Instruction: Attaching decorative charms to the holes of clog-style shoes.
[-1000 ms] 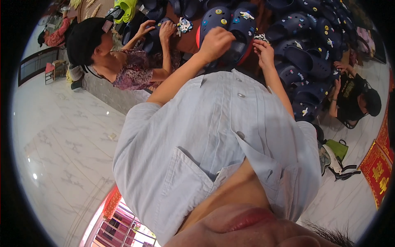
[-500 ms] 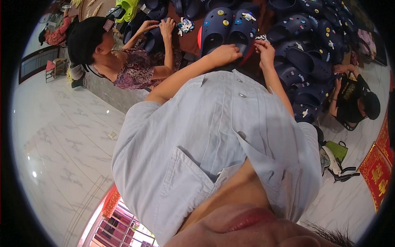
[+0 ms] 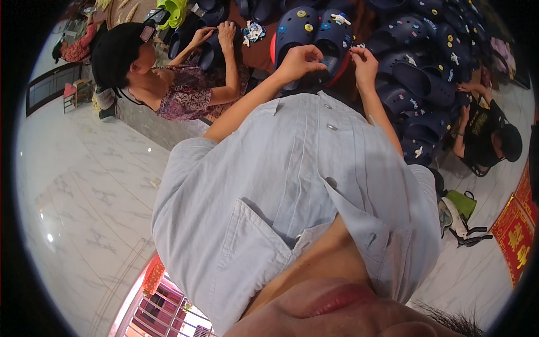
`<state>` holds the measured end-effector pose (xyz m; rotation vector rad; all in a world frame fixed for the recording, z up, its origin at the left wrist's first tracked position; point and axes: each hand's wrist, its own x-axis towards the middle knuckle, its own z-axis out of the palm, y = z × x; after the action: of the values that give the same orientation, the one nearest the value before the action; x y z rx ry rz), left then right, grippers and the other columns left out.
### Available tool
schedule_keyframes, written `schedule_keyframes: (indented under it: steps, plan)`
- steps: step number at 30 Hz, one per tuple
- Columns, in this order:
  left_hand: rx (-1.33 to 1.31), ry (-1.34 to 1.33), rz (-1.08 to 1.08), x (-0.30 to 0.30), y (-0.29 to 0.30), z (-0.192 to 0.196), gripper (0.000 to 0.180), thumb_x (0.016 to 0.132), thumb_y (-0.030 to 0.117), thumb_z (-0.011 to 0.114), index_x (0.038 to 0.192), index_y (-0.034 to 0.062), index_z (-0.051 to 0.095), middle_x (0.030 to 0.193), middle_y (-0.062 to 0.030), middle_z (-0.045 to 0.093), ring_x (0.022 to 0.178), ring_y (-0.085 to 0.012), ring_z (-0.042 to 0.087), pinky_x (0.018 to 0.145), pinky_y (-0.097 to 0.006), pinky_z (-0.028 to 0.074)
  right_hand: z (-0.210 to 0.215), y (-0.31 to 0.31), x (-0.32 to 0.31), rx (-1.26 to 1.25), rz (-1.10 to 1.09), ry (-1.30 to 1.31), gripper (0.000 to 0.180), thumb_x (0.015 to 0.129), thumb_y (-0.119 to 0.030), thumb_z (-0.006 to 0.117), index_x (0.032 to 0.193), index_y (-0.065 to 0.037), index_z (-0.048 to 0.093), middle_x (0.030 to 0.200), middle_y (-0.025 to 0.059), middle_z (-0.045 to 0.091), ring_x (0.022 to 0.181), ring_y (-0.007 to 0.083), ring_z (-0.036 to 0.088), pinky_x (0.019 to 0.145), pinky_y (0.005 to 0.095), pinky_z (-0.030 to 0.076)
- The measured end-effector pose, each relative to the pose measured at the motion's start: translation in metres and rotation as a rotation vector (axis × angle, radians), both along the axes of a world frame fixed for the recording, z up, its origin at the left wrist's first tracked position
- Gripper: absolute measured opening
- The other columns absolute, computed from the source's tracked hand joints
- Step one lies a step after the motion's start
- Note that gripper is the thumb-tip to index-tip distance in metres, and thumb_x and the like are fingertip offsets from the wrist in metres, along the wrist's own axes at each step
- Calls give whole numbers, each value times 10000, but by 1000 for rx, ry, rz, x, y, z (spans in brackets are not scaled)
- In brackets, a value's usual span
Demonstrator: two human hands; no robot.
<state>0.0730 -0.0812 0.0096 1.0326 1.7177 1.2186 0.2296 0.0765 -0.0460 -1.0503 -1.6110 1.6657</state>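
Note:
A pair of navy clogs stands side by side in front of me, the left clog [image 3: 294,35] and the right clog [image 3: 330,37], both with small colourful charms on the toes. My left hand [image 3: 301,60] is over their heel openings, thumb and forefinger pinched together; anything between them is too small to make out. Beside the right clog, my right hand [image 3: 365,66] also pinches with its fingertips, close to a few small white charms. What it holds is not clear. A red surface [image 3: 273,50] shows under the clogs' edges.
Many charm-covered navy clogs [image 3: 418,84] are heaped to my right. A small pile of blue and white charms [image 3: 254,33] lies left of the pair. A co-worker in a black cap [image 3: 120,56] handles clogs at left; another person [image 3: 485,129] sits at right. Lime-green clogs [image 3: 175,12] lie far left.
My left hand has lifted from the right clog's opening and shifted slightly left, its fingers now in a pinch. My right hand has stayed beside the right clog, its fingertips a little higher.

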Motion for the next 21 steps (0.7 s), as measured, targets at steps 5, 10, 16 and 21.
schedule_keyframes:
  steps: [5,10,16,21]
  plan:
    - [-41,-116,101,-3,-13,23,254,773,91,775,986,9,663,808,-14,648,748,-85,605,663,-224,487,17,-4,-5,409,18,-71,114,852,-21,586,925,-11,674,828,66,667,761,191,627,716,294,475]
    - [47,-181,384,-20,-31,27,231,797,71,748,1006,4,676,841,-55,691,742,-102,637,649,-235,509,35,-7,-10,934,89,-15,134,796,0,606,913,-32,663,895,120,622,866,301,593,773,364,469]
    - [68,-184,575,-43,-39,15,180,819,56,726,975,7,650,858,-38,669,753,-96,630,660,-225,516,39,-16,-19,915,176,-19,212,780,-17,644,989,-49,656,949,119,582,891,304,561,802,373,459]
    - [108,-166,634,-43,-34,12,162,816,49,724,926,15,610,866,-26,656,759,-83,622,659,-226,503,34,-13,-21,778,212,-58,228,786,-32,652,1014,-53,654,963,123,568,908,300,570,810,366,466]
